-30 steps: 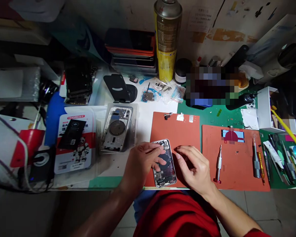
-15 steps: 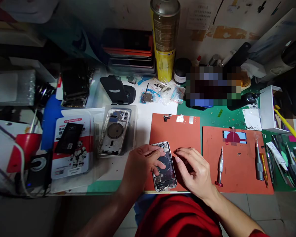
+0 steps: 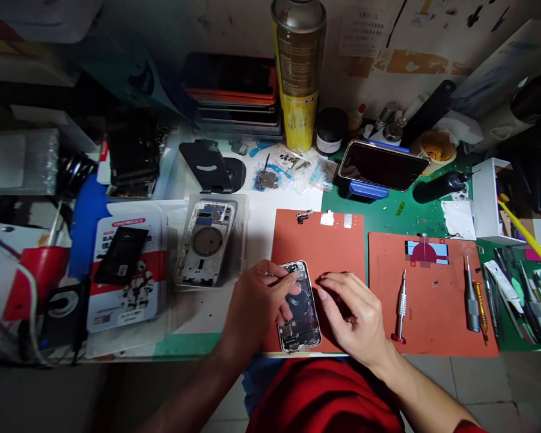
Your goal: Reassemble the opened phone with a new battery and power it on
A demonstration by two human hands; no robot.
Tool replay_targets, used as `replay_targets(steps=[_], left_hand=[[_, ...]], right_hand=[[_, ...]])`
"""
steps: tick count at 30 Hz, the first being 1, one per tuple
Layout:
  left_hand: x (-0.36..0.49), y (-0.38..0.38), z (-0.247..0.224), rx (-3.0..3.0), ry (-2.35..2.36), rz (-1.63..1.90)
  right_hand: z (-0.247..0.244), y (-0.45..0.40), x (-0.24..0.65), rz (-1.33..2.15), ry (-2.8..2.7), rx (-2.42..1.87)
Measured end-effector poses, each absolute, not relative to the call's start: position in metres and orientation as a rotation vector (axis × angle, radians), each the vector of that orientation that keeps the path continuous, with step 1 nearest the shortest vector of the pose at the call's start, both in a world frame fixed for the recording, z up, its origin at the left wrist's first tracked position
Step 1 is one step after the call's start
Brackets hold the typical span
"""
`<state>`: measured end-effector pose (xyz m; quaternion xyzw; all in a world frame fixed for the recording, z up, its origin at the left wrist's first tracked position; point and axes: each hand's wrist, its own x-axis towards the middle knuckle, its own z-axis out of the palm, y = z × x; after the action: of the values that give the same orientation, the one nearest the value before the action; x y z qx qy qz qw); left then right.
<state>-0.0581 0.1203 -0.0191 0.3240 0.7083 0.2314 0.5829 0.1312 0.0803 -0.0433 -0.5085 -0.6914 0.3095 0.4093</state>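
One left hand [image 3: 260, 296] arched over an opened phone [image 3: 303, 314], pinched narrow, contents unclear, right hand [image 3: 355, 308] half-open, curled beside it

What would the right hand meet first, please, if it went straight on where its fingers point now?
Most likely the side edge of the opened phone, just beyond the fingertips of the right hand. Their height is unclear, so they might pass above it.

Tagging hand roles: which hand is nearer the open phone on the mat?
Left: the left hand is over the open phone; the right hand is beside it, to the right.
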Motion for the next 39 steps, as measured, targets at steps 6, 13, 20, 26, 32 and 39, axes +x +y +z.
replay_targets(steps=[6, 13, 20, 26, 32, 39], left_hand=[[-0.057, 0.121, -0.019, 0.849, 1.714, 0.466], [-0.084, 0.102, -0.011, 1.113, 1.823, 0.544], [-0.096, 0.073, -0.042, 2.1, 1.623, 0.91], [-0.079, 0.085, -0.042, 2.313, 1.54, 0.791], [-0.074, 0.094, -0.041, 2.431, 1.524, 0.737], [-0.073, 0.093, -0.039, 2.414, 1.525, 0.751]], right_hand=[[-0.043, 0.08, 0.133, 0.79, -1.747, -1.292], [-0.041, 0.081, 0.132, 0.823, -1.702, -1.446], [-0.027, 0.101, 0.118, 0.853, -1.8, -1.429], [-0.03, 0.103, 0.114, 0.856, -1.802, -1.472], [-0.029, 0.099, 0.113, 0.84, -1.794, -1.478], [-0.029, 0.097, 0.113, 0.845, -1.781, -1.471]])
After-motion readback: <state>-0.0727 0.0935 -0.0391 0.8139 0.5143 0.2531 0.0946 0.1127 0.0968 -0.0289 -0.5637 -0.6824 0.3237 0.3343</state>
